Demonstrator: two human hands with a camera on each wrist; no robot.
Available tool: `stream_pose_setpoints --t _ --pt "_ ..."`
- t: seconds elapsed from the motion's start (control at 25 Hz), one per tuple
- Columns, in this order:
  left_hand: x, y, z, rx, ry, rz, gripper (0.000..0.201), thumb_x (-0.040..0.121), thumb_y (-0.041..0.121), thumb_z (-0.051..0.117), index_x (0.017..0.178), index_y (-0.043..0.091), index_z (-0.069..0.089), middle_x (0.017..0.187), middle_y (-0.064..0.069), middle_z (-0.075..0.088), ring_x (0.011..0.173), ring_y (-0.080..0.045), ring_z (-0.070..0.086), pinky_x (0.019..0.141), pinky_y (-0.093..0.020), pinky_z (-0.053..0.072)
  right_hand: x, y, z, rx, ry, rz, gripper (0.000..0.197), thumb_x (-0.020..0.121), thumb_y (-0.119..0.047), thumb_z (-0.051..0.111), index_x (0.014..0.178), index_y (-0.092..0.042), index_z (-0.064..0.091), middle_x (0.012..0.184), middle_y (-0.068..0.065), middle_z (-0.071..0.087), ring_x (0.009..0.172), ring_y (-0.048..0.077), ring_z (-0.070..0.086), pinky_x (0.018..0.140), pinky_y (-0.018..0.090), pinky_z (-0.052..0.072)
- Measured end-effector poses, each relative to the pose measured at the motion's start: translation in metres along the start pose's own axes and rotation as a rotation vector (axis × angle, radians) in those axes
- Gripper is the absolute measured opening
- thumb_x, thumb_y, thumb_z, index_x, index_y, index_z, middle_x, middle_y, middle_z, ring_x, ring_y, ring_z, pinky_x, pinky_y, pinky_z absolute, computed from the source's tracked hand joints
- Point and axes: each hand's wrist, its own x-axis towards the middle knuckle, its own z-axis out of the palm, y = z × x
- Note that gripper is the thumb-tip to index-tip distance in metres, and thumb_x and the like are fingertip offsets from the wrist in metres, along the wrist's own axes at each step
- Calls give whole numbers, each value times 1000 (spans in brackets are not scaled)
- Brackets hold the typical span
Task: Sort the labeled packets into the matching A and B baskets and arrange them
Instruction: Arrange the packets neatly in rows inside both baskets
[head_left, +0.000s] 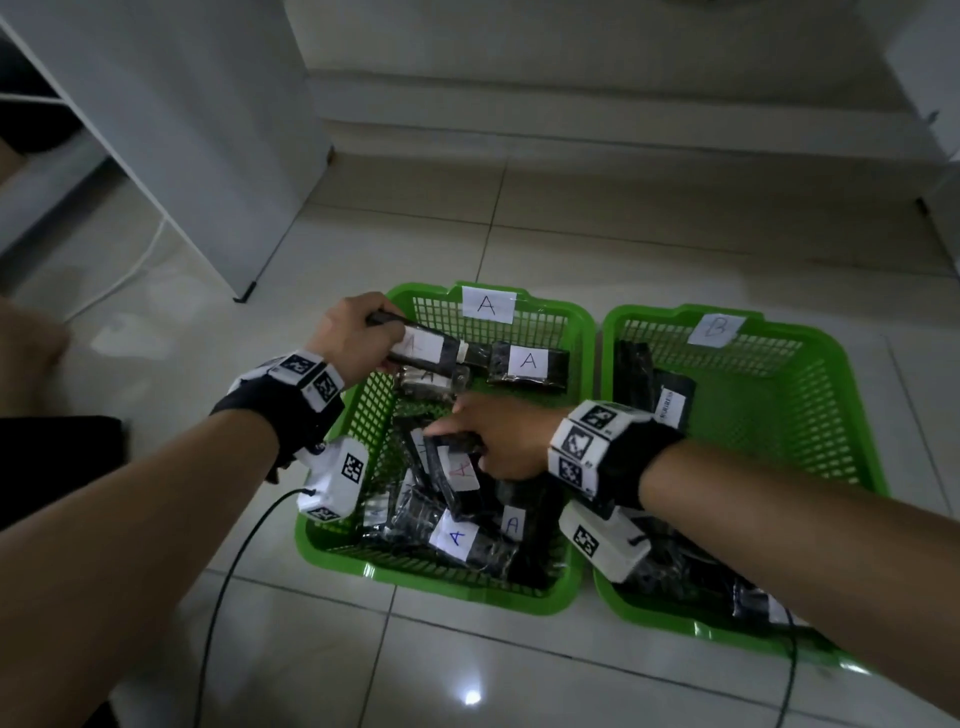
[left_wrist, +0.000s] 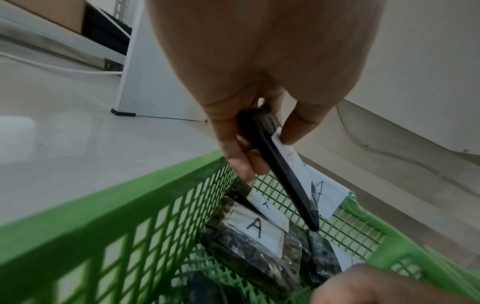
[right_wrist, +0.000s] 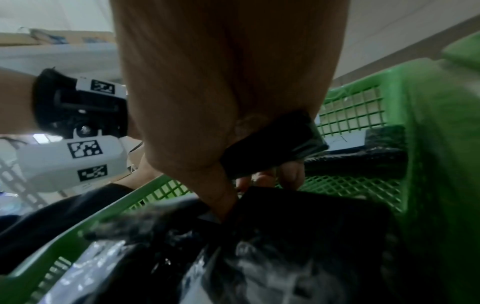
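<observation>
Two green mesh baskets stand side by side on the floor: basket A on the left, basket B on the right. My left hand pinches a black packet with a white A label above the far left part of basket A. My right hand grips another black packet over the loose heap of A packets in the near half. One A packet lies flat at the far wall, another below my left hand.
Basket B holds black packets along its left wall and near corner, partly hidden by my right forearm. A white shelf leg stands left of basket A. A black cable runs over the tiles near my left arm.
</observation>
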Motion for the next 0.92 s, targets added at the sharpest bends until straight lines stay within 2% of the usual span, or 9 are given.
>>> stream_pose_setpoints --t 0.12,0.24,0.36,0.48,0.56,0.64,0.72,0.84,0.92 --pt "5 -6 0 -65 -40 -47 15 89 2 60 95 13 66 95 -16 70 66 -30 72 64 -37 62 10 -3 -2 -137 -36 -93 75 79 -5 72 141 -40 48 134 2 37 115 26 49 87 42 54" --pt "6 -10 1 -323 -7 -145 13 91 -4 59 101 3 64 96 -22 66 68 -33 68 64 -37 63 6 -3 -10 -193 42 -198 70 58 -36 94 118 -31 59 124 -3 52 108 20 54 79 36 51" --pt "4 -10 -1 -530 -3 -206 18 92 -5 57 110 -4 60 94 -22 64 62 -25 71 64 -32 63 -6 -3 -20 -157 118 -142 61 52 -52 94 97 -29 59 102 -11 62 89 12 56 69 31 50" --pt "2 -10 0 -515 -21 -191 16 93 -5 58 108 -2 59 96 -21 64 62 -23 71 61 -28 62 -18 4 -31 -4 108 -51 56 50 -47 97 83 -19 61 85 -8 63 75 11 57 58 28 48" --pt "2 -12 2 -409 -28 -152 11 93 -2 58 104 1 60 100 -22 66 70 -28 71 65 -32 63 -27 13 -43 138 63 3 55 49 -43 99 81 -17 62 81 -4 63 72 12 56 60 31 48" --pt "-1 -11 3 -162 -36 -73 9 93 5 59 100 7 64 99 -18 71 74 -31 72 70 -39 63 -38 25 -63 181 -16 83 62 48 -49 95 103 -32 70 90 -7 66 81 11 60 72 35 54" --pt "-7 -3 5 98 -60 26 10 93 13 57 97 13 67 89 -10 71 68 -25 70 61 -32 59 -50 41 -83 172 -127 144 66 52 -54 87 114 -39 73 93 -9 73 81 14 64 71 34 54" --pt "-16 11 14 418 -226 122 20 95 25 53 89 17 71 86 0 66 74 -14 61 58 -23 44 -55 60 -95 373 -167 221 45 69 -47 80 99 -14 75 76 5 72 58 16 57 49 23 43" --pt "-21 11 24 646 -453 154 27 91 34 52 79 18 71 85 3 67 81 -15 63 66 -27 49 -50 62 -89 609 -92 273 48 79 -46 73 99 -4 65 77 8 72 52 15 57 43 21 40"
